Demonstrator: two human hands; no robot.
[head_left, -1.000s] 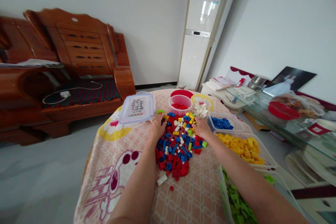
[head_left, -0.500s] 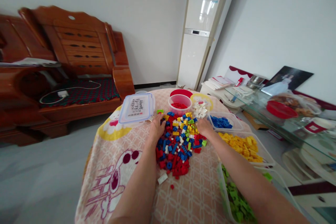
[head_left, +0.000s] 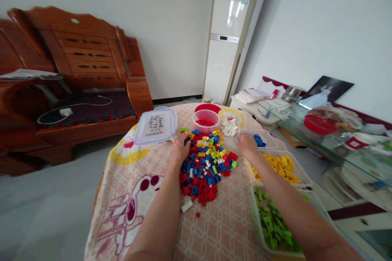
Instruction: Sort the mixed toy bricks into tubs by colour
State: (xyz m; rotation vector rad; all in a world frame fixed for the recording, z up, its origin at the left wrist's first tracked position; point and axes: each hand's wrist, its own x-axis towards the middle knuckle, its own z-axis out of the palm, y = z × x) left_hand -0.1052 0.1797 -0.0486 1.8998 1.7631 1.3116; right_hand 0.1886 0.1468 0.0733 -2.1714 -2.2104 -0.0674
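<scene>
A mixed pile of toy building bricks (head_left: 203, 167) in red, blue, yellow, white and green lies on the cloth between my forearms. My left hand (head_left: 180, 147) rests at the pile's upper left edge, fingers loosely apart and touching bricks. My right hand (head_left: 247, 145) is off the pile's right side, beside the clear container of blue bricks (head_left: 259, 140). Its fingers are pinched together, and a small bit of blue, seemingly a brick, shows at the tips. White bricks (head_left: 229, 126) are heaped just beyond it. Red bricks (head_left: 205, 123) sit in a round clear tub (head_left: 206, 129).
At right stand containers of yellow bricks (head_left: 280, 167) and green bricks (head_left: 272, 222), below my right forearm. A blue-rimmed lid (head_left: 155, 126) lies at the table's back left. A glass-topped stand (head_left: 312, 130) with household things is at right, a wooden bench (head_left: 88, 73) at left.
My right hand has moved right, from the pile's edge toward the blue bricks' container. My left hand stays at the pile's left edge. The camera view has shifted slightly.
</scene>
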